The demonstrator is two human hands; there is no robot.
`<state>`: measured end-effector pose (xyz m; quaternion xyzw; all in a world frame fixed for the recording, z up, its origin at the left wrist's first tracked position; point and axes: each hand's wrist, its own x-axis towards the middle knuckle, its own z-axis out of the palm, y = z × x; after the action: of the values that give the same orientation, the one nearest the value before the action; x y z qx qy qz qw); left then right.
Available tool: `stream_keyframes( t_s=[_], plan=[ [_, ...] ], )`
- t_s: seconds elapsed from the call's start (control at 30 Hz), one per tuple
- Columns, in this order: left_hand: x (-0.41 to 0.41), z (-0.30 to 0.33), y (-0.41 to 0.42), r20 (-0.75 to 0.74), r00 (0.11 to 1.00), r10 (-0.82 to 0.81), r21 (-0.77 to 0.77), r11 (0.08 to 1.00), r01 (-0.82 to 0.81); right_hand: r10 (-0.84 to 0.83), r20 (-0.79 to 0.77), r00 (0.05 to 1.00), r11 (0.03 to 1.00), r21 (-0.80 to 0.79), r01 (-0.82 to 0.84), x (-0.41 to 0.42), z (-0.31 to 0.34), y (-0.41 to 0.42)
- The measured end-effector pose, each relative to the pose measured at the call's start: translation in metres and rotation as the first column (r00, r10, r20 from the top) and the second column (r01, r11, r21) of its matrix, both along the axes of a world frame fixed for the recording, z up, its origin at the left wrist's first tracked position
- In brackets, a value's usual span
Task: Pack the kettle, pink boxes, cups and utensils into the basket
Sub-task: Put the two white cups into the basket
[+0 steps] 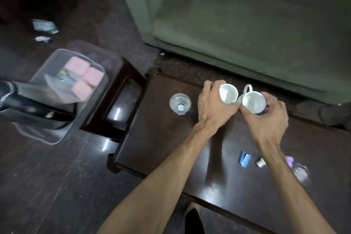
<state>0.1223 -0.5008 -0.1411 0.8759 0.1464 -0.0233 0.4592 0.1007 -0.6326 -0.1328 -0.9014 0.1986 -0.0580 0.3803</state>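
Observation:
Two white cups are tilted toward me at the far edge of the dark wooden table. My left hand grips the left cup. My right hand grips the right cup, whose handle points away from me. At the left, a clear plastic basket stands on a dark stool. It holds three pink boxes, some flat packets, and a black-handled kettle lying across its near side.
A clear water bottle stands left of the cups. A blue stapler, a small metal piece and a clear item with a purple part lie near my right forearm. A green sofa is beyond the table.

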Motion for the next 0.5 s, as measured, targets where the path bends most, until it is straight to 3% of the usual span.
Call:
stream_keyframes(
  t_s=[0.2, 0.5],
  plan=[
    [0.0, 0.034, 0.13, 0.022, 0.981, 0.195, 0.03, 0.98, -0.195, 0.238, -0.015, 0.971, 0.971, 0.016, -0.238, 0.034, 0.029, 0.125],
    [-0.004, 0.055, 0.354, -0.07, 0.895, 0.44, 0.22, 0.882, -0.417, 0.564, -0.03, 0.825, 0.826, 0.026, -0.563, 0.071, 0.053, 0.357]
  ],
)
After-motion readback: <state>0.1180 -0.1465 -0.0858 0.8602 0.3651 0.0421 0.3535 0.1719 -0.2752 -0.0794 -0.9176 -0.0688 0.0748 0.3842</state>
